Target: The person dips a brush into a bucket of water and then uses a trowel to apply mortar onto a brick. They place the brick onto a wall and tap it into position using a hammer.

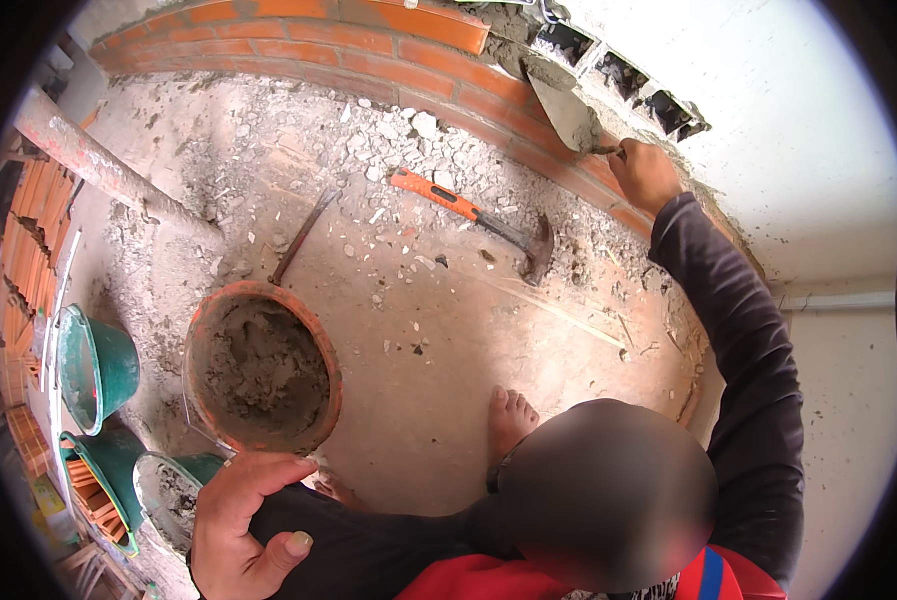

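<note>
Up at the right, my right hand (648,178) is closed around the handle of a trowel (565,113). The pointed blade is smeared with grey mortar and lies over the top of a low orange brick wall (388,58), beside wet mortar (513,28) on the wall's upper course. My left hand (243,525) is at the lower left with thumb and fingers apart and nothing visible in it. Just beyond it stands a round bucket (330,365) with an orange rim, holding grey mortar (268,372).
An orange-handled hammer (448,198) and a metal bar (305,235) lie on the dusty floor. Rubble (423,125) lines the wall's foot. Green buckets (118,365), stacked bricks (30,260) and a slanting pole (108,165) are on the left. A white wall (828,130) rises at right.
</note>
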### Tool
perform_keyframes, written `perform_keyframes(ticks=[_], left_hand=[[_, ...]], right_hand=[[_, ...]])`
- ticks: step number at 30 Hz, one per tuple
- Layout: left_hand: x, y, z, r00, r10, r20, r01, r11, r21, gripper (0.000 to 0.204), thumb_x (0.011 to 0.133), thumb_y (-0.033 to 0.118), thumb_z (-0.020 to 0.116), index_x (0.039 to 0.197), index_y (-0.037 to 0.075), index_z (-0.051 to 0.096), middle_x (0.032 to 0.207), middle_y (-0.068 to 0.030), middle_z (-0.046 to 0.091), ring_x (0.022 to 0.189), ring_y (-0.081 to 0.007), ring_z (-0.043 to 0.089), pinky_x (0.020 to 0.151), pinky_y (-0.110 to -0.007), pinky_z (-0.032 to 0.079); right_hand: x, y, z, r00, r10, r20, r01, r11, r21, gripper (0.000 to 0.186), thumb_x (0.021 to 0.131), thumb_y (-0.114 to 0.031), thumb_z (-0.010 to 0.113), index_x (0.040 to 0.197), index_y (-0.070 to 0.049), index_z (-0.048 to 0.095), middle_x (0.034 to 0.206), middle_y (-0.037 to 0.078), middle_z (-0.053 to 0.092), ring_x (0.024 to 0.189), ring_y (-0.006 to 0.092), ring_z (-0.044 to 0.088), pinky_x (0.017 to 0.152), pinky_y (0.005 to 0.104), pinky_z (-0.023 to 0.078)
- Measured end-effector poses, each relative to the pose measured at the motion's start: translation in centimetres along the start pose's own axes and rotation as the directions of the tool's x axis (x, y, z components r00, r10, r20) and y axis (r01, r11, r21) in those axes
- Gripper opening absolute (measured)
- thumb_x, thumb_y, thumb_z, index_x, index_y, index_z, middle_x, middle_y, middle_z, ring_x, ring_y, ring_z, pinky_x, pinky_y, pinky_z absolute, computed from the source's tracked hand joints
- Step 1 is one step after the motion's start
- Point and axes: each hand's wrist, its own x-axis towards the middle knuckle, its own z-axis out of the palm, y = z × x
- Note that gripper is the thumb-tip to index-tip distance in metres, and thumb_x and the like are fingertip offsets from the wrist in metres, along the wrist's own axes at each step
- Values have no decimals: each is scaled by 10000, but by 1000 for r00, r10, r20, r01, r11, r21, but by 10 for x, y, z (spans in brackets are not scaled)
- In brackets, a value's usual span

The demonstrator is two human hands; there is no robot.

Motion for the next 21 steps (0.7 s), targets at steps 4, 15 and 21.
perform_keyframes(ticks=[4, 15, 21], left_hand=[[-3, -2, 1, 1000, -12, -15, 11, 999, -44, 544, 893, 448, 595, 1134, -40, 605, 1046, -172, 667, 956, -286, 642, 861, -367, 476], [1, 0, 1, 998, -53, -33, 52, 998, -22, 570, 903, 485, 589, 1122, -42, 608, 1040, -170, 664, 962, -274, 634, 871, -359, 475], [1, 6, 8, 998, -49, -50, 47, 998, -38, 571, 900, 488, 592, 1122, -38, 611, 1048, -167, 668, 953, -271, 634, 865, -357, 474]], right_hand=[[-39, -8, -6, 1000, 6, 7, -6, 997, 73, 275, 890, -238, 626, 920, 35, 650, 778, 238, 664, 723, 403, 645, 694, 460, 522], [-27, 19, -121, 758, -206, 619, -166, 856, 489, 209, 910, -208, 656, 930, 0, 665, 626, -33, 509, 521, 84, 435, 482, 243, 393], [2, 30, -98, 851, 27, 524, -238, 910, 339, 200, 959, -187, 589, 935, 10, 613, 615, -31, 442, 491, 82, 406, 432, 269, 361]])
